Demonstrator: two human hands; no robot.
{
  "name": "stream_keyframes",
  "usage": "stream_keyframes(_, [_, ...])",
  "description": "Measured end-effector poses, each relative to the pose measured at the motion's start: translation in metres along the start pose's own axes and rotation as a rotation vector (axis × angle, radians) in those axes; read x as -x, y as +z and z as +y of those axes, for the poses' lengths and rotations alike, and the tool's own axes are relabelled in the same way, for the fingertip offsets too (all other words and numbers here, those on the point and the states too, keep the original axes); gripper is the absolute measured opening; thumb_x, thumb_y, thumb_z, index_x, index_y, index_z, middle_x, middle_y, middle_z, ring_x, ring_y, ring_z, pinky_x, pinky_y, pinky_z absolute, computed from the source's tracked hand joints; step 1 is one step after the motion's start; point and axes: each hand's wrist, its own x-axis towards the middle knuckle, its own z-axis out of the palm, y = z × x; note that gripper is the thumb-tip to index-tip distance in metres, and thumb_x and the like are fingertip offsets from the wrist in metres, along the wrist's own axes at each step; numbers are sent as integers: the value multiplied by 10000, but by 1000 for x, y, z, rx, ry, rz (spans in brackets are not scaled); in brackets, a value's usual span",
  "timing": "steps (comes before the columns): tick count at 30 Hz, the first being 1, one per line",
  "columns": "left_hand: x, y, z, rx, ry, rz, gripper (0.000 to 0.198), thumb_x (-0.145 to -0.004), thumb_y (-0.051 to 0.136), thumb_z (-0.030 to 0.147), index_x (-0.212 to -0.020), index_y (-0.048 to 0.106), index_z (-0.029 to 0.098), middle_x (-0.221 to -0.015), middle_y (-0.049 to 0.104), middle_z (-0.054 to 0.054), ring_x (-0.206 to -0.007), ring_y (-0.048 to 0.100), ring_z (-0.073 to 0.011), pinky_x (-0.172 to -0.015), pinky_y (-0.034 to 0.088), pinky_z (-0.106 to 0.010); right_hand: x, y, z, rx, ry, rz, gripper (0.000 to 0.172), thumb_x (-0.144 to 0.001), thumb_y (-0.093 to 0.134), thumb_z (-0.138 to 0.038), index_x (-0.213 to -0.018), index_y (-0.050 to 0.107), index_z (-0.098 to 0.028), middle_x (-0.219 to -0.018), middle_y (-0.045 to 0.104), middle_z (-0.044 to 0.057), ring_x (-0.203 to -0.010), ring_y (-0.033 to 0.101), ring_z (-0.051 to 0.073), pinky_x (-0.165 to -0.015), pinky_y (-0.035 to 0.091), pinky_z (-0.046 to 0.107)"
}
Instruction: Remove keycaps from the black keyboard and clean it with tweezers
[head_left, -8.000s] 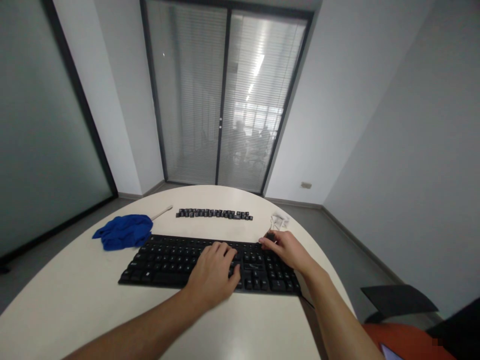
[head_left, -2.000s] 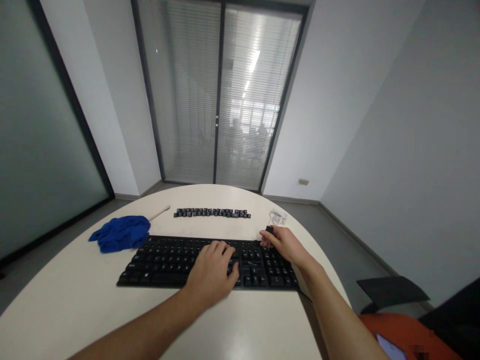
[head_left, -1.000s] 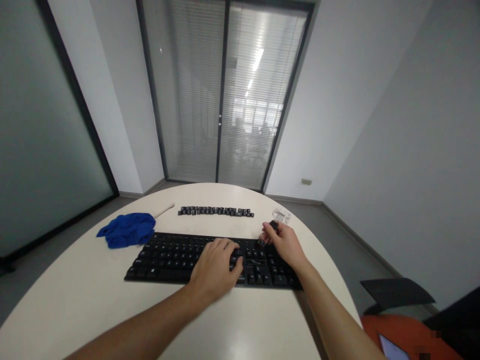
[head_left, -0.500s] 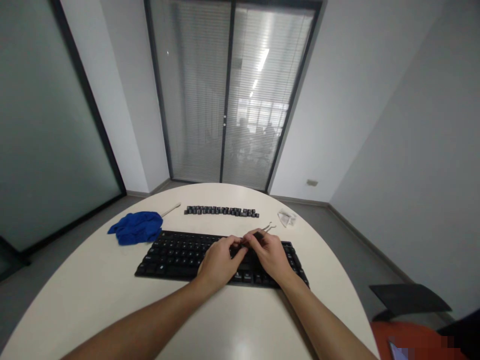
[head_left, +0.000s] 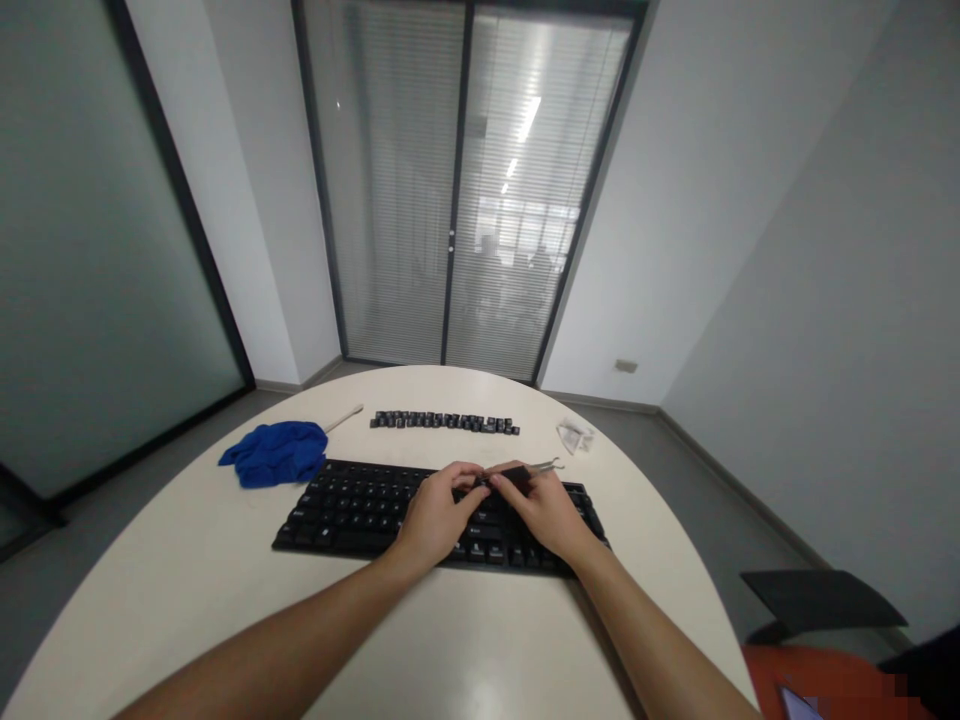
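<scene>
Two hands meet just above the middle of a black keyboard (head_left: pixel 352 505), which lies flat on a round white table (head_left: pixel 187 590). The right hand (head_left: pixel 544 510) is closed around a small black key puller (head_left: pixel 517 474), whose wire ends stick out to the right past the fingers. The left hand (head_left: pixel 439 510) is curled, with thumb and forefinger pinched on the tool's left end. Whether a key sits between them is too small to tell. Both wrists hover over the keyboard's near edge.

Behind the keyboard, a row of loose black keys (head_left: pixel 444 423) lies in a line. A crumpled blue cloth (head_left: pixel 274 452) sits at the keyboard's far left corner, with a pale thin stick (head_left: pixel 345 416) just beyond it. A small clear bag (head_left: pixel 574 434) lies near the table's right edge.
</scene>
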Motion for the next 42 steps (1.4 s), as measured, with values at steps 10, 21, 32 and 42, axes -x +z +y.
stream_keyframes(10, [3,1,3,-52,-38,16,199,-819,667,351,-954,616,215,-849,749,-37,-813,707,-213,-775,516,-300,0,0,-2,-5,27,48,255,-917,574,-338,-1073,723,-202,-1072,736,59,-1015,671,221,-942,495,355])
stream_keyframes(21, [5,1,4,-60,-3,61,225,-783,695,309,-952,569,227,-821,738,-16,-804,704,-200,-753,506,-282,0,2,-5,-20,20,58,229,-931,546,-327,-1047,704,-209,-1051,720,49,-1014,653,208,-931,474,330])
stream_keyframes(32, [6,-1,7,-93,12,19,104,-797,675,270,-865,608,231,-838,738,-12,-817,711,-198,-768,510,-274,-1,0,-6,19,34,102,242,-938,532,-360,-988,697,-192,-996,717,61,-967,652,207,-911,470,334])
stream_keyframes(42, [3,1,2,-28,0,45,183,-829,657,338,-955,647,205,-858,753,-42,-829,714,-205,-782,521,-284,0,-11,0,163,-22,128,346,-995,399,-374,-843,658,-203,-807,649,35,-801,608,180,-791,459,298])
